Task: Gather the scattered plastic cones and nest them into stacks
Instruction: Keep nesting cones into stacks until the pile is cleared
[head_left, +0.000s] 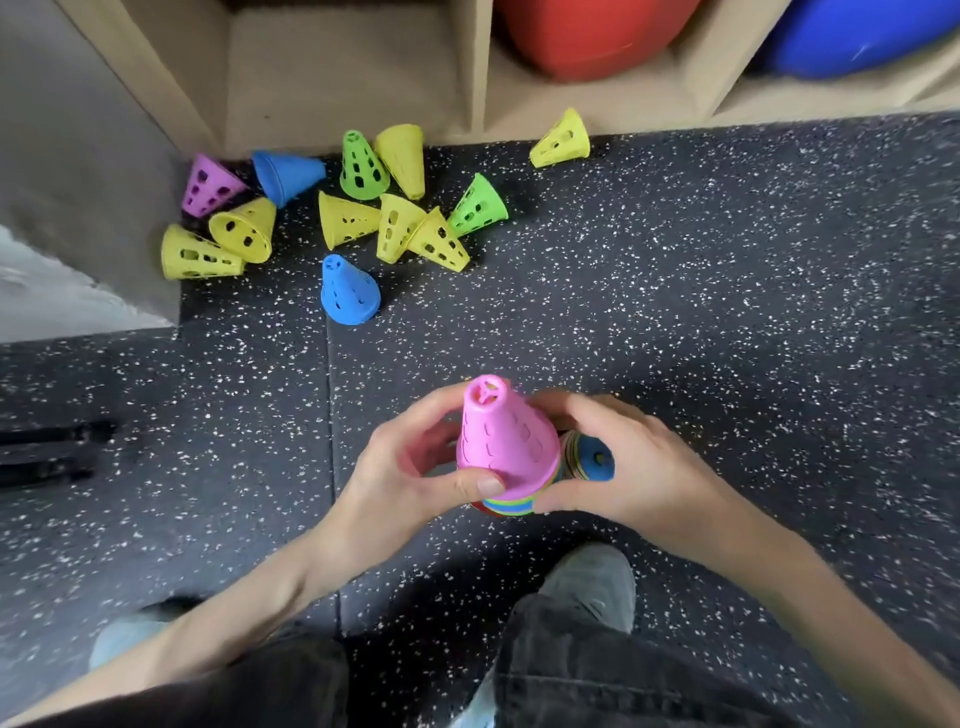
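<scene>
A pink cone tops a nested stack whose blue, green and red rims show below it. My left hand grips the stack from the left, thumb on the pink rim. My right hand holds it from the right, and a second stack with a blue top lies on its side under that hand. Several loose cones lie scattered ahead: a blue one stands upright nearest, yellow ones and green ones lie behind it, a purple one at far left, a lone yellow one at the shelf.
The floor is dark speckled rubber. A wooden shelf unit stands at the back, holding a red ball and a blue ball. A grey wall is at left. My shoes and dark trousers fill the bottom.
</scene>
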